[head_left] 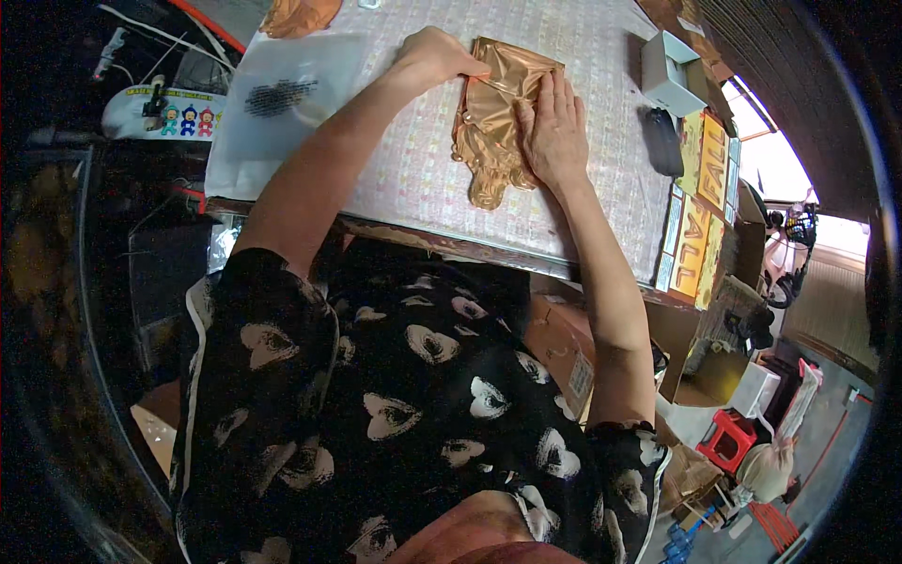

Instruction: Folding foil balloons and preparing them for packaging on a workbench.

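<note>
A folded, shiny copper-coloured foil-like piece (498, 99) lies on the table, its upper part nearly rectangular and its lower end crumpled and wavy. My left hand (435, 58) is at its upper left edge, fingers curled and thumb stretched onto the foil; it seems to pinch that edge, though the fingertips are hidden. Flat along the right side of the foil rests my right hand (559, 132), its fingers stretched out and pointing away from me. To the left of my left forearm is a clear plastic bag (301, 70) with dark print.
A pale patterned cloth covers the table (404, 202). At its right stand an open white box (672, 73), a dark oblong object (663, 141) and yellow-orange printed packages (700, 211). More copper foil (299, 17) lies at the far left. Cardboard boxes and a red stool (728, 440) are at the lower right.
</note>
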A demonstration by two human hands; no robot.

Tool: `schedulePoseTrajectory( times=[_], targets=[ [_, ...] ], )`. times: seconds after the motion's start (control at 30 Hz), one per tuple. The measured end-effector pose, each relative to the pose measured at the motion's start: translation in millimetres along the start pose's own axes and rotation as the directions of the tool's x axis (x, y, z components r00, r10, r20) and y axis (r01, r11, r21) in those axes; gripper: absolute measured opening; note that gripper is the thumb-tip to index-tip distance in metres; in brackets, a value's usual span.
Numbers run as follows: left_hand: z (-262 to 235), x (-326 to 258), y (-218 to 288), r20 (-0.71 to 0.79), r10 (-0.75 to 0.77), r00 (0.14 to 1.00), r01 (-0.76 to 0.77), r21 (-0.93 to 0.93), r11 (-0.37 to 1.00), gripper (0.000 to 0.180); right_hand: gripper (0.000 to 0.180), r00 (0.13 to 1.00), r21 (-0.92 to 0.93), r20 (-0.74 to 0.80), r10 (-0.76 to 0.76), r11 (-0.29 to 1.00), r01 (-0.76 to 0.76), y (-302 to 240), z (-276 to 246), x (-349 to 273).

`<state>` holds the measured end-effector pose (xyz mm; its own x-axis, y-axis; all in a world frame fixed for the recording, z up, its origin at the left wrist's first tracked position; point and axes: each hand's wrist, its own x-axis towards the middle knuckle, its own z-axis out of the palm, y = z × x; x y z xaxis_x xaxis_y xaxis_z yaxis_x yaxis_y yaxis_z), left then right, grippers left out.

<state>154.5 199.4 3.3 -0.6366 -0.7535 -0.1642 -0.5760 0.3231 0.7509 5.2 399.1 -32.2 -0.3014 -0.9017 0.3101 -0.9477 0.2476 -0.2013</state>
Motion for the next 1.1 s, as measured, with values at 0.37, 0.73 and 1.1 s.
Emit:
schedulePoseTrajectory(
  times=[0.37,0.73,1.1],
  targets=[
    [2.2,-0.5,-14.0,0.024,-0.098,0.995,0.099,-0.394,0.914,0.052,0.073,1.0,0.003,0.0,0.015,1.0,-0.015,-4.0,0.9,0.0],
    [-3.0,-11.8,-0.4,0.087,-0.073,0.994,0.096,-0.308,0.947,0.054,0.074,0.998,-0.003,0.035,0.043,0.999,-0.043,-6.6,-3.4,1.2],
    [-1.1,-9.0,0.1,0.029,0.033,0.999,-0.022,-0.319,0.948,0.042,0.074,0.998,-0.004,0.048,0.035,0.999,-0.035,-5.8,-5.0,0.1]
  ],
)
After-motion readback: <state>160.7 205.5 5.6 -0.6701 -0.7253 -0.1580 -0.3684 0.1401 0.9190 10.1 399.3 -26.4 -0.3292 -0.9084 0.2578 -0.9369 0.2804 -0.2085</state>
